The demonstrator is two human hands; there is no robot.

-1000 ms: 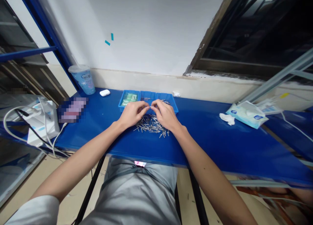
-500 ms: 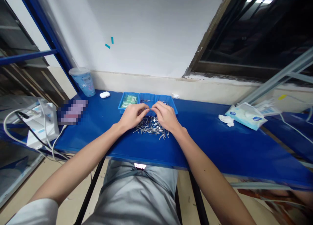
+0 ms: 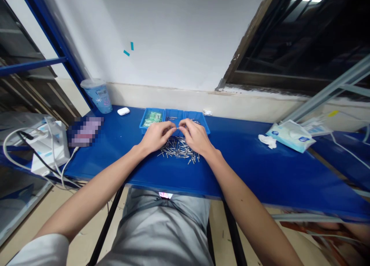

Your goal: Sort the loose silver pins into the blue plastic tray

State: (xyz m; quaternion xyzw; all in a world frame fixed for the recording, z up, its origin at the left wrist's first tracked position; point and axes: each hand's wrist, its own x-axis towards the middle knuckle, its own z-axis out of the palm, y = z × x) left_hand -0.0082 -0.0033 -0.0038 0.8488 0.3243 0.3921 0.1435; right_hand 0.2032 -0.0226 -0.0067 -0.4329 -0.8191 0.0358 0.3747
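A heap of small metal pins (image 3: 179, 149) lies on the blue table (image 3: 248, 162), in front of a blue three-part tray (image 3: 175, 118). My left hand (image 3: 156, 135) and my right hand (image 3: 195, 135) hover over the heap, fingertips nearly meeting. Both pinch the ends of one thin metal pin (image 3: 177, 127) held level between them. The tray's left part holds small green pieces (image 3: 152, 118); the middle and right parts hold a few pins.
At the back left stand a lidded blue cup (image 3: 97, 95) and a white earbud case (image 3: 123, 111). White boxes with cables (image 3: 47, 146) crowd the left end. A tissue pack (image 3: 290, 135) and a crumpled tissue (image 3: 267, 141) lie to the right.
Both hands stay together over the heap, with only slight shifts of the fingers round the pin.
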